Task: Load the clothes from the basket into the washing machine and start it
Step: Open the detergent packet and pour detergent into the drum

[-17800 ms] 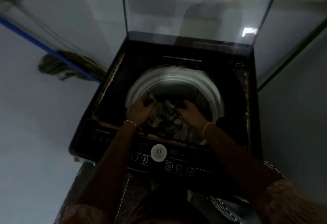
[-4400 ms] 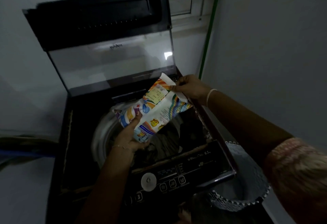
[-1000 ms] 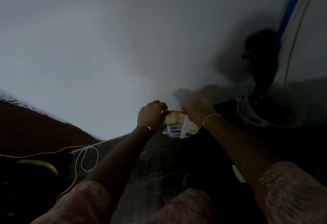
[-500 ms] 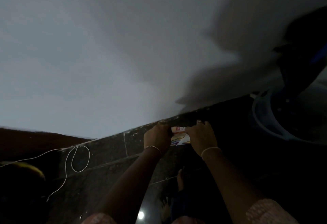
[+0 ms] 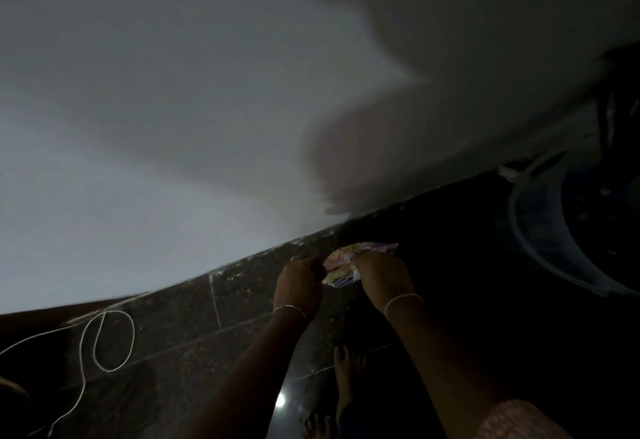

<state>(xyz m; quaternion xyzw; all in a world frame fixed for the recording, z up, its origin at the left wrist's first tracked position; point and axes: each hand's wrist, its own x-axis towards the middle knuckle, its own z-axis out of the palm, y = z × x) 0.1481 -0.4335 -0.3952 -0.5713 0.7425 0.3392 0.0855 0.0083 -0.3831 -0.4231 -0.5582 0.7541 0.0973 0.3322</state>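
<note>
The left hand (image 5: pixel 299 282) and the right hand (image 5: pixel 384 275) are low down, close together. Both hold a small bright packet (image 5: pixel 341 267) between them, with fingers curled on it. The left hand pinches its left end and the right hand grips its right side. The packet is just above the dark floor (image 5: pixel 242 303), where the floor meets the pale wall (image 5: pixel 173 126). Each wrist has a thin band on it. A bare foot (image 5: pixel 348 366) is on the floor at 6 o'clock from the hands. A white cord (image 5: pixel 110 341) lies looped at 8 o'clock. A round blue tub (image 5: pixel 533 230) sits at 2 o'clock, well apart.
</note>
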